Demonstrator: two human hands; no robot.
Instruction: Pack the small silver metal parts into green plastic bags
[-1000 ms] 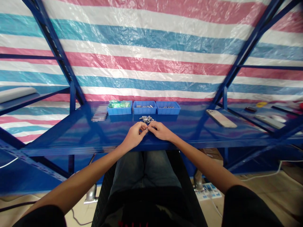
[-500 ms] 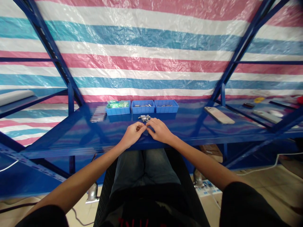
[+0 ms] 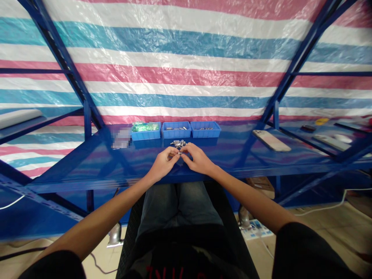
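My left hand (image 3: 165, 162) and my right hand (image 3: 197, 158) meet fingertip to fingertip just above the front part of the blue shelf (image 3: 139, 162). Pinched between them is a small silvery metal part (image 3: 179, 153); its exact kind is too small to make out. Both hands are closed on it, thumbs and forefingers together. Right behind the fingers lies a small pile of shiny metal parts (image 3: 178, 143), partly hidden by my right hand.
Three blue bins stand at the back: one with green plastic packets (image 3: 146, 134), a middle bin (image 3: 176, 134) and a right bin (image 3: 205, 133) with small metal pieces. A phone (image 3: 271, 140) lies to the right. Blue posts (image 3: 283, 93) rise on both sides.
The fingertips have shifted slightly, and the small metal part shows more clearly between them. The view has moved a little; the pile and bins stay as they were.
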